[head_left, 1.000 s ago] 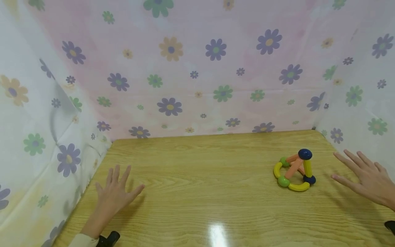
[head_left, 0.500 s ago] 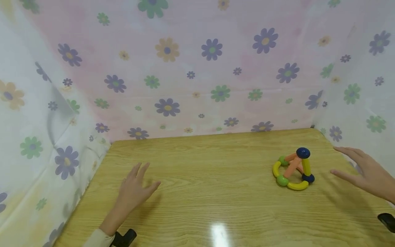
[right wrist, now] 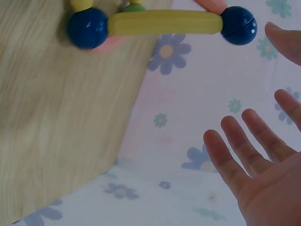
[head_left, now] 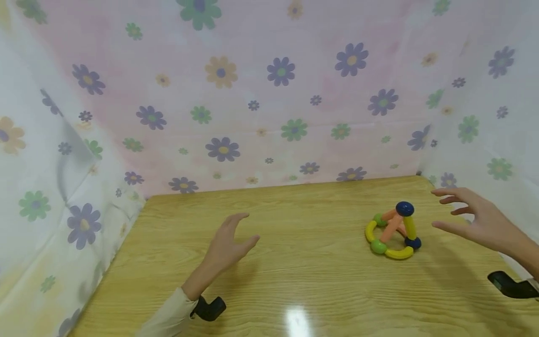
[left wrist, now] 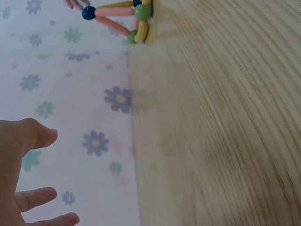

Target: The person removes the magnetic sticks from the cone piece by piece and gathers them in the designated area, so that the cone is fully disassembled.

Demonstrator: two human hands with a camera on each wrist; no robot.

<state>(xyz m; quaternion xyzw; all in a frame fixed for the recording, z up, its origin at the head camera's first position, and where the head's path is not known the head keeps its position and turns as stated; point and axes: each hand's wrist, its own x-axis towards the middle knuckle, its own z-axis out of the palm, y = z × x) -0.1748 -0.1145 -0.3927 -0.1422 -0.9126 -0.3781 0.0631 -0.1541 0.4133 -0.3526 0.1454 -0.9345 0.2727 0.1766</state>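
A toy built of rods and balls (head_left: 391, 229) stands at the right of the table. Its base is a ring of curved yellow rods with green and dark blue balls; straight orange and yellow rods rise to a dark blue ball (head_left: 404, 208) on top. Just right of it, my right hand (head_left: 477, 220) hovers with fingers and thumb spread apart, touching nothing. In the right wrist view a yellow rod (right wrist: 164, 22) lies between two blue balls, near my thumb. My left hand (head_left: 225, 245) is raised over the middle left of the table, holding nothing, thumb and fingers apart.
The wooden table (head_left: 269, 276) has a flower-printed cloth (head_left: 252, 154) behind it and along both sides. A black wrist mount (head_left: 209, 309) sits on the left wrist and another mount (head_left: 511, 284) on the right.
My left hand has moved right and inward across the table, turning sideways. My right hand has come closer to the toy, its fingers bending slightly. The toy stays in place while the view shifts.
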